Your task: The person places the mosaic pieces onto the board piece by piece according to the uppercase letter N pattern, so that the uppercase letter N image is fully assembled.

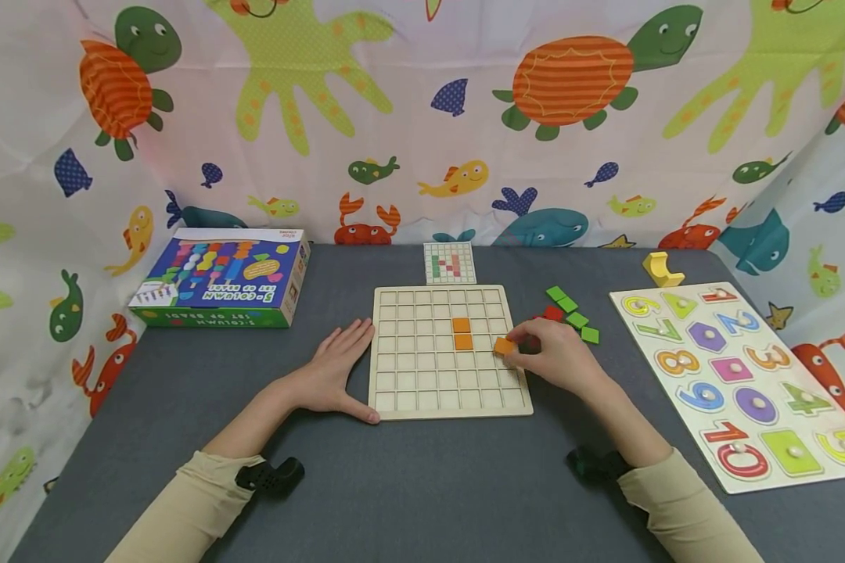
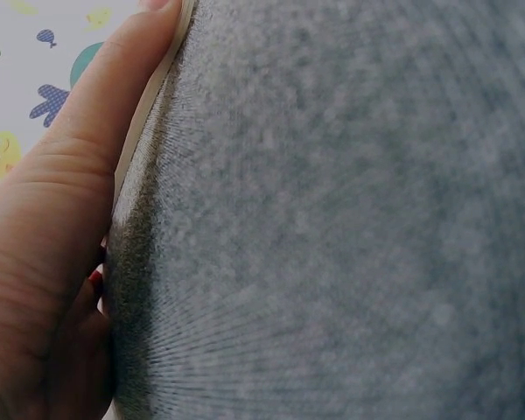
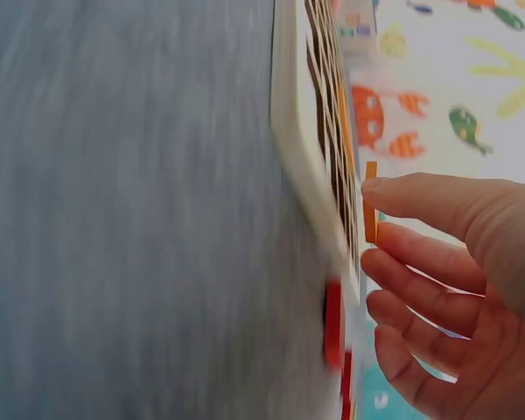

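Observation:
A wooden grid board point(image 1: 408, 352) lies flat in the middle of the table. Two orange square tiles point(image 1: 462, 342) sit in neighbouring cells of it, one above the other. My right hand point(image 1: 559, 356) pinches a third orange tile point(image 3: 370, 203) between thumb and index finger, over the board's right side. Along the board's left edge rests my left hand point(image 1: 331, 371), fingers straight and spread, thumb at the lower left corner. In the left wrist view that thumb point(image 2: 96, 114) lies against the board's edge. Red tiles point(image 1: 552, 313) and several green tiles point(image 1: 576, 320) lie right of the board, the red ones partly behind my right hand.
Behind the board lies a small pattern card point(image 1: 451, 263) with coloured squares. At the back left stands a colourful game box point(image 1: 218, 277). A number and shape puzzle board point(image 1: 739, 375) lies on the right, with a yellow curved piece point(image 1: 663, 270) behind it. A patterned curtain point(image 1: 408, 117) hangs behind the table.

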The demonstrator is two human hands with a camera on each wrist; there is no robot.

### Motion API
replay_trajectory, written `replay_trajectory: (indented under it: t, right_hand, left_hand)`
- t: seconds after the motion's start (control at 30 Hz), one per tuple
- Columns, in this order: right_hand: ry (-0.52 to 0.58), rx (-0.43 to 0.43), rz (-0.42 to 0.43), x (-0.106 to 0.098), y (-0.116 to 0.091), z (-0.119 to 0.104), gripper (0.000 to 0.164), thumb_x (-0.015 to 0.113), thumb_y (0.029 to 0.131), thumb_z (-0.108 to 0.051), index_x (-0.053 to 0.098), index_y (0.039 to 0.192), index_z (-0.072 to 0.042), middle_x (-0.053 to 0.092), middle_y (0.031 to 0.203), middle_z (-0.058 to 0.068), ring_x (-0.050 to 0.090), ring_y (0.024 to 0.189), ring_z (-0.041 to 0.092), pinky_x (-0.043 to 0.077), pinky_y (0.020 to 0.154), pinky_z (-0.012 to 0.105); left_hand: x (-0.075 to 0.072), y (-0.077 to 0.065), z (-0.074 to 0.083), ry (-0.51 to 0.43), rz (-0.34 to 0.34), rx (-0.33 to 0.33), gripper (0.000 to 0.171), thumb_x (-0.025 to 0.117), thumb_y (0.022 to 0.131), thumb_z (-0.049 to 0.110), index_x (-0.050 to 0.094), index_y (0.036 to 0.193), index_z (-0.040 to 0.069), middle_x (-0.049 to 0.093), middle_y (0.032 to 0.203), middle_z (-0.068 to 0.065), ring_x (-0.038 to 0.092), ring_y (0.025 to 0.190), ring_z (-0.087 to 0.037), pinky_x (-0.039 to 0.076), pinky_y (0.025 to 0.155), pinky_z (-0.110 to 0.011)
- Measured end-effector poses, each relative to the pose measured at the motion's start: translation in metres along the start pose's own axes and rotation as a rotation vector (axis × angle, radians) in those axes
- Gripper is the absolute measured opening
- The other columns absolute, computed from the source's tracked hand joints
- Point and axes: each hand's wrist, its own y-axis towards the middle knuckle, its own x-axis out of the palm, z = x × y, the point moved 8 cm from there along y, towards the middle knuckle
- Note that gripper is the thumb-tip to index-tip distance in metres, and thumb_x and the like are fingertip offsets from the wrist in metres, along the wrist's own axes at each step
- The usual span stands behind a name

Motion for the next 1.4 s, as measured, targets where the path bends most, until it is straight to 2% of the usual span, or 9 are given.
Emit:
replay_trajectory:
  t: [0.2,0.33,0.87,1.03,1.2,1.4]
  right_hand:
    - [0.055,-0.073,-0.038,0.018,0.007,-0.029,0.024,0.079,0.081,-0.017,0.073,0.102,-0.007,0.068,0.090,0.002,0.058,0.078,0.019,0.047,0.067,0.031]
    - [0.058,-0.107,-0.055,0.027,0.011,-0.039,0.023,0.079,0.080,-0.014,0.074,0.101,-0.006,0.068,0.090,0.001,0.057,0.079,0.018,0.048,0.070,0.032]
    - [0.111,-0.136,-0.050,0.029,0.011,-0.047,0.020,0.075,0.084,-0.011,0.073,0.104,-0.008,0.070,0.098,0.001,0.060,0.083,0.017,0.051,0.072,0.034]
    - [0.091,-0.139,0.015,0.014,0.001,-0.036,0.019,0.075,0.085,-0.011,0.073,0.104,-0.007,0.071,0.094,0.001,0.060,0.078,0.016,0.050,0.066,0.031]
    - [0.047,-0.075,0.031,-0.001,-0.013,-0.009,0.021,0.076,0.085,-0.014,0.073,0.105,-0.008,0.069,0.091,-0.001,0.058,0.075,0.014,0.048,0.065,0.031]
    - [0.040,0.004,0.037,-0.013,-0.031,0.019,0.023,0.076,0.086,-0.014,0.072,0.108,-0.010,0.069,0.098,0.001,0.061,0.082,0.018,0.050,0.070,0.035]
  left_hand:
    - [0.000,0.000,-0.001,-0.004,0.001,-0.001,0.136,0.074,0.064,0.075,0.003,0.157,0.004,0.000,0.163,-0.011,-0.005,0.149,-0.027,-0.004,0.115,-0.051]
    - [0.000,0.000,0.000,0.000,-0.001,-0.001,0.137,0.073,0.064,0.076,0.003,0.157,0.004,0.000,0.163,-0.011,-0.006,0.149,-0.027,-0.004,0.116,-0.051]
    - [0.000,0.001,0.000,0.000,-0.001,-0.005,0.136,0.074,0.065,0.074,0.003,0.157,0.004,-0.001,0.163,-0.011,-0.006,0.149,-0.027,-0.003,0.116,-0.051]
    - [0.000,0.002,0.002,-0.008,-0.006,-0.009,0.136,0.075,0.064,0.074,0.002,0.156,0.004,-0.001,0.163,-0.011,-0.005,0.149,-0.027,-0.004,0.115,-0.051]
    - [0.001,0.001,0.001,-0.002,-0.008,-0.015,0.137,0.073,0.064,0.076,0.002,0.157,0.005,-0.001,0.163,-0.010,-0.006,0.149,-0.026,-0.003,0.116,-0.050]
    - [0.000,0.001,0.001,-0.002,-0.008,-0.018,0.137,0.074,0.064,0.076,0.002,0.157,0.005,-0.001,0.163,-0.010,-0.006,0.149,-0.027,-0.004,0.115,-0.051]
